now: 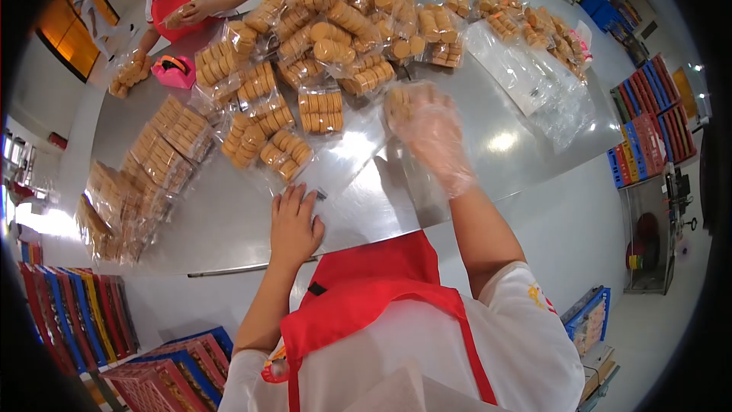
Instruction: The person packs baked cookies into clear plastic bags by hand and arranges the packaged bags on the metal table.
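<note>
My right hand, in a clear plastic glove, has its fingers over a clear bag of round cookies at the middle of the metal table. Part of that bag is hidden under the glove. My left hand is bare and lies on the table near its front edge, fingers stretched forward, holding nothing. Just beyond its fingertips sits another cookie bag. A large heap of bagged cookies spreads across the far side of the table.
Bags stand in rows at the left. Clear empty plastic bags lie at the right, with more cookie bags behind. A co-worker in a red apron handles bags beside a pink tape dispenser. Crates are stacked right.
</note>
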Motion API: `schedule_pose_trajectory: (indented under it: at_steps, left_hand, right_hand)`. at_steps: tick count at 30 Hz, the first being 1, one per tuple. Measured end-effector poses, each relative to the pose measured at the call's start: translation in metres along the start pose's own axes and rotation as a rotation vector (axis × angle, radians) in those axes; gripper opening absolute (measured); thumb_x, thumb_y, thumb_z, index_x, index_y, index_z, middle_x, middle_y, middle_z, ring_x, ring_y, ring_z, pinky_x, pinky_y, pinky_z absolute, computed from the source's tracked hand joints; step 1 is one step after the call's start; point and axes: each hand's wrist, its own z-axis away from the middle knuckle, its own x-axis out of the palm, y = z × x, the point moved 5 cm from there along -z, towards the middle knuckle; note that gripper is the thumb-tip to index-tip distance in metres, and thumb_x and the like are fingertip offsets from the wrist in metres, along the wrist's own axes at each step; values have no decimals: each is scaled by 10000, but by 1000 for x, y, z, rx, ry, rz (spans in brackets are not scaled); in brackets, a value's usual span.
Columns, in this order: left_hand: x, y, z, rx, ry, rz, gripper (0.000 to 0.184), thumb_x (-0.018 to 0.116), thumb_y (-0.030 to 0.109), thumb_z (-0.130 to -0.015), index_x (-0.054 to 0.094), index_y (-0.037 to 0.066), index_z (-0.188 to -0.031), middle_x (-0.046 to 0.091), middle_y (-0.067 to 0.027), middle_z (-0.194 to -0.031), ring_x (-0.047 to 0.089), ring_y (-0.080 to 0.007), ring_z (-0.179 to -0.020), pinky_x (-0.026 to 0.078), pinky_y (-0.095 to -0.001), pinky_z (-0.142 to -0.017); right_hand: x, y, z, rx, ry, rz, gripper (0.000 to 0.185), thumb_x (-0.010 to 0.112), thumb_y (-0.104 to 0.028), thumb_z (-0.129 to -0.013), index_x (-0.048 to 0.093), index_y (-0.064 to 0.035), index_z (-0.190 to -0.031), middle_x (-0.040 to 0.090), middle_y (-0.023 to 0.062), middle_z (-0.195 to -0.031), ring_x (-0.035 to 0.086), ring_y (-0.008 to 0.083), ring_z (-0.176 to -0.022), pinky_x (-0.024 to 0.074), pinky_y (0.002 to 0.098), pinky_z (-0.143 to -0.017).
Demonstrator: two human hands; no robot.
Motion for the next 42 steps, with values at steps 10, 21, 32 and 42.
schedule_pose_trajectory:
  at_steps: [10,21,32,42]
  left_hand:
    - [-5,-1,-4,-2,78,80,463,644,138,-734,610,30,-1183,544,-181,-1315,479,-392,-1266,321,-549,-1092]
    - [-1,3,-5,51,48,0,467,643,164,-742,613,8,-1182,547,-207,-1283,476,-414,-1251,342,-574,-1042]
    - [6,99,-158,513,152,-135,388,748,239,-761,618,-1,-1038,561,-208,-1172,517,-410,-1127,408,-493,-987]
    - [-11,105,-233,658,258,-156,113,570,79,-852,594,2,-931,586,-160,-972,568,-356,-988,457,-449,-890]
  right_hand:
    - [67,123,45,745,-314,-1105,282,674,-249,-902,601,-29,-1062,606,84,-964,598,197,-836,542,314,-709]
    - [3,131,39,838,59,-1495,365,562,-148,-981,513,86,-1257,564,196,-1277,649,314,-1018,601,436,-858]
    - [-8,192,101,645,373,-608,308,573,-249,-977,620,40,-1072,501,239,-1375,534,359,-1211,420,420,-1042]
    - [-76,150,171,506,403,-302,176,654,-143,-914,631,-8,-1024,515,228,-1341,525,374,-1227,423,455,-1033]
